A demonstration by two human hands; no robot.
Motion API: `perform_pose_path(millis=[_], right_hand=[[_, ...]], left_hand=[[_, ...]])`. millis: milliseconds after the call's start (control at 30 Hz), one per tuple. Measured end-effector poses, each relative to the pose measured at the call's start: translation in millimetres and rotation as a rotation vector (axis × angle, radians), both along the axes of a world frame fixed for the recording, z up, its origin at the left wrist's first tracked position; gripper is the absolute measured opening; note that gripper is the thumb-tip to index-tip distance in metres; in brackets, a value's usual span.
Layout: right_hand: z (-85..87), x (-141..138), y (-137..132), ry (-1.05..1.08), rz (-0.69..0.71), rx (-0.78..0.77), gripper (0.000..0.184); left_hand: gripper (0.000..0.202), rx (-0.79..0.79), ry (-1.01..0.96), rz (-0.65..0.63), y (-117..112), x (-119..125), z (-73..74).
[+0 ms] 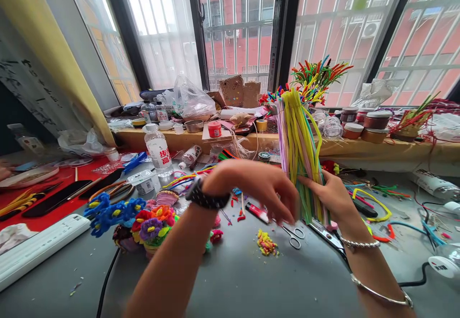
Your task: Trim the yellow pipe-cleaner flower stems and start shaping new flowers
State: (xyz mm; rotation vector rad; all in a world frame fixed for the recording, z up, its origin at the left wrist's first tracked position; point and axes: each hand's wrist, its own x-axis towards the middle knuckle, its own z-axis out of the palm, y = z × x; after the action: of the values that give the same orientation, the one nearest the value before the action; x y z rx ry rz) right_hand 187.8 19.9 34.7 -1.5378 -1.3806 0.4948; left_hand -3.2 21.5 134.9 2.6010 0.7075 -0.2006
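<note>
My right hand (332,193) is closed around a thick bundle of pipe cleaners (296,136), mostly yellow with lilac, pale and green ones, standing nearly upright above the table. My left hand (262,188), with a dark wristband, is bent down at the left side of the bundle's lower end. Its fingers are curled and smeared by motion, so I cannot tell if they grip anything. Under the hands lie scissors (293,235), larger black-handled shears (328,236) and a small heap of yellow and pink clippings (266,243).
Fuzzy-wire flowers (151,227) stand left of my left arm, near a white power strip (43,248). A water bottle (158,151) stands behind them. Jars (375,121) and a vase of colourful pipe-cleaner stems (316,83) line the windowsill. Loose wires and bottles litter the right side.
</note>
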Motion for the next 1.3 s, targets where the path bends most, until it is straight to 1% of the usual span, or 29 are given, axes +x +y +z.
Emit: perform_pose_path(millis=[33, 67, 100, 133, 167, 233, 267, 333, 400, 500, 567, 667, 1067, 1200, 1300], right_hand=[[-0.3, 1, 0, 0.001, -0.005, 0.003, 0.039], [-0.7, 1, 1, -0.001, -0.008, 0.006, 0.040], [-0.9, 1, 1, -0.003, -0.008, 0.009, 0.039], [-0.9, 1, 1, -0.006, -0.007, 0.011, 0.039], [-0.7, 1, 1, -0.010, -0.005, 0.013, 0.038], [0.6, 0, 1, -0.025, -0.004, 0.009, 0.036], [1.5, 0, 0, -0.033, -0.006, 0.003, 0.035], [3.1, -1, -1, -0.049, -0.008, -0.004, 0.035], [4.2, -2, -2, -0.051, -0.002, 0.000, 0.035], [4.6, -2, -2, -0.045, 0.002, 0.003, 0.035], [4.5, -2, -2, -0.048, -0.001, -0.004, 0.035], [4.3, -2, -2, -0.068, -0.006, -0.006, 0.034], [3.3, 0, -2, -0.045, 0.006, 0.003, 0.034], [2.8, 0, -2, -0.023, 0.020, 0.013, 0.033], [2.6, 0, -2, -0.019, 0.015, 0.031, 0.034]], left_hand=[[0.020, -0.005, 0.093, 0.059, 13, -8, 8.8], [0.019, 0.105, 0.159, 0.229, 28, -17, 13.0], [0.019, 0.267, 0.252, 0.408, 44, -25, 12.3], [0.020, 0.435, 0.317, 0.534, 60, -33, 6.8], [0.023, 0.497, 0.342, 0.594, 74, -40, -2.7], [0.027, 0.601, 0.353, 0.629, 96, -52, -28.7], [0.028, 0.638, 0.361, 0.607, 103, -57, -42.5], [0.027, 0.638, 0.372, 0.597, 111, -66, -66.3], [0.022, 0.619, 0.399, 0.600, 114, -73, -82.2], [0.020, 0.607, 0.431, 0.613, 118, -81, -93.6], [0.021, 0.610, 0.442, 0.616, 120, -84, -96.5], [0.023, 0.619, 0.447, 0.610, 124, -86, -96.4], [0.021, 0.696, 0.418, 0.584, 126, -84, -73.7], [0.023, 0.724, 0.410, 0.564, 125, -83, -70.5], [0.023, 0.728, 0.412, 0.556, 124, -83, -71.4]])
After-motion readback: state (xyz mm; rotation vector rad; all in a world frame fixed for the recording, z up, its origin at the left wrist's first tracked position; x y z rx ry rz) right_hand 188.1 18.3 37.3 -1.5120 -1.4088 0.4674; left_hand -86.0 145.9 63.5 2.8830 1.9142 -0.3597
